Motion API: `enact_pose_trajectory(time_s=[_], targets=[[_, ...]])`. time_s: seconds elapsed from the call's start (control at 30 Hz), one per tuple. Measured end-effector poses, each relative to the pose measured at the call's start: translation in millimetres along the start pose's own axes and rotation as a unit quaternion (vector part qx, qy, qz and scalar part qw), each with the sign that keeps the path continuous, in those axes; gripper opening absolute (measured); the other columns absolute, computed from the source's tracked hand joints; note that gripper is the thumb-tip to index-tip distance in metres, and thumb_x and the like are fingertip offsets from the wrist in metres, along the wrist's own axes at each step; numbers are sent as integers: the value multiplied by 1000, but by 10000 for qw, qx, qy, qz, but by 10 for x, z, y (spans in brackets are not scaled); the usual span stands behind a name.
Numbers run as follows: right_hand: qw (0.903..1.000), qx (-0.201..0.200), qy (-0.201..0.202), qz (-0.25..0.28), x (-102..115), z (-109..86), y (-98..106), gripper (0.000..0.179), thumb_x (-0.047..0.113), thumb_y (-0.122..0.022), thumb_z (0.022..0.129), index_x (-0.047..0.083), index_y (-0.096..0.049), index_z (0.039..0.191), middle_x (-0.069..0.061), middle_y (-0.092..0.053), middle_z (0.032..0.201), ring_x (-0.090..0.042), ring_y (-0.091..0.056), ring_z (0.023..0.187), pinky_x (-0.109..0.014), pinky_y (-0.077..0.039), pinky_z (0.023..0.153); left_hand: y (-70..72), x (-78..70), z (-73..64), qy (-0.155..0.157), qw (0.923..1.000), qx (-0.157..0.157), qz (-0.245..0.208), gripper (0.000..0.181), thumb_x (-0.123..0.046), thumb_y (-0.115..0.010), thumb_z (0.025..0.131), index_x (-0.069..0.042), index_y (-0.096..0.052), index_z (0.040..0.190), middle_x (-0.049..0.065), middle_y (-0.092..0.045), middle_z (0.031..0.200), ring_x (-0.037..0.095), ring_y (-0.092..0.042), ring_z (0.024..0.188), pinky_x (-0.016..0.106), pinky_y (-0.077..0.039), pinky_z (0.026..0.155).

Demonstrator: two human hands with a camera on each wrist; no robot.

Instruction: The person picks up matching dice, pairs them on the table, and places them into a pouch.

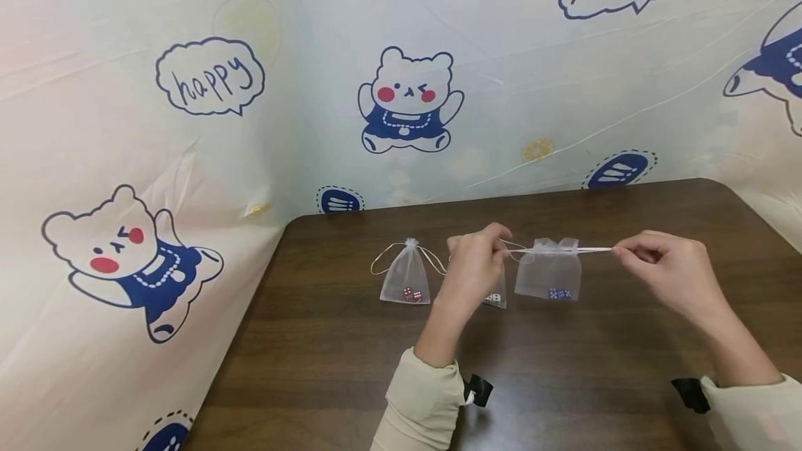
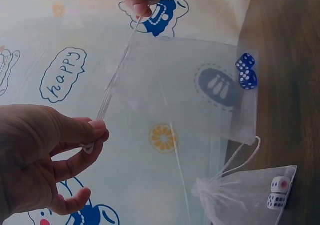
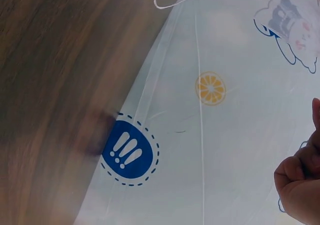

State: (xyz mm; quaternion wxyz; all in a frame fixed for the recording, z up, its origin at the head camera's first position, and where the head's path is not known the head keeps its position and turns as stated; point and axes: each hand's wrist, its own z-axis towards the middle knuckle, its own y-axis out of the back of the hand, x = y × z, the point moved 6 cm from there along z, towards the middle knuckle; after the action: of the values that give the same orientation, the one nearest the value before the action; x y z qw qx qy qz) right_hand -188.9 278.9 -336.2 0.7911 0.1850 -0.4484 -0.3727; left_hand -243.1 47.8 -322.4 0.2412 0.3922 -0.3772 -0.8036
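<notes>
A sheer white drawstring pouch (image 1: pixel 544 271), upright in both hands, holds blue dice (image 1: pixel 560 294) in its bottom corner. My left hand (image 1: pixel 473 263) pinches the drawstring on one side between thumb and finger. On the other side, my right hand (image 1: pixel 670 273) pinches the string's opposite end. Between them the cord (image 2: pixel 116 77) runs taut across the pouch mouth in the left wrist view, and the mouth is still mostly wide. Only the edge of the right hand (image 3: pixel 300 182) shows in the right wrist view.
A second pouch (image 1: pixel 499 282) with white dice is partly hidden behind the left hand. Left of it stands a cinched pouch (image 1: pixel 401 277) with red dice and looped cords. All are over a dark wooden table (image 1: pixel 326 339), backed by a printed cloth (image 1: pixel 301 89).
</notes>
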Motion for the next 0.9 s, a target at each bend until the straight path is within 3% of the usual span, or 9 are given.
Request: enact_pose_trajectory(time_s=[0.2,0.53,0.9], targets=[[9996,-155,-232,-51,-72,5,62,5,5,-71,80,1,-70,78,9,-58,63,-4,-40,52,-19,-31,45,9,44,3,121,9998,-142,-74,20,-6,-68,83,-11,-63,102,-8,-67,76,6,-59,71,38,-31,81],[9963,-475,-543,-471,-153,0,194,7,5,-70,79,-1,-69,76,2,-49,54,-4,-36,49,-20,-27,45,53,114,13,229,9987,-442,-115,20,-4,-68,82,-11,-61,99,-6,-65,76,6,-59,68,38,-31,83],[9909,-206,-886,-990,-225,52,223,11,7,-66,80,-2,-70,75,-14,-65,67,2,-42,52,-18,-32,48,-94,80,-9,256,9996,-72,33,18,-1,-66,82,-12,-57,93,-12,-55,68,2,-51,65,41,-28,86]])
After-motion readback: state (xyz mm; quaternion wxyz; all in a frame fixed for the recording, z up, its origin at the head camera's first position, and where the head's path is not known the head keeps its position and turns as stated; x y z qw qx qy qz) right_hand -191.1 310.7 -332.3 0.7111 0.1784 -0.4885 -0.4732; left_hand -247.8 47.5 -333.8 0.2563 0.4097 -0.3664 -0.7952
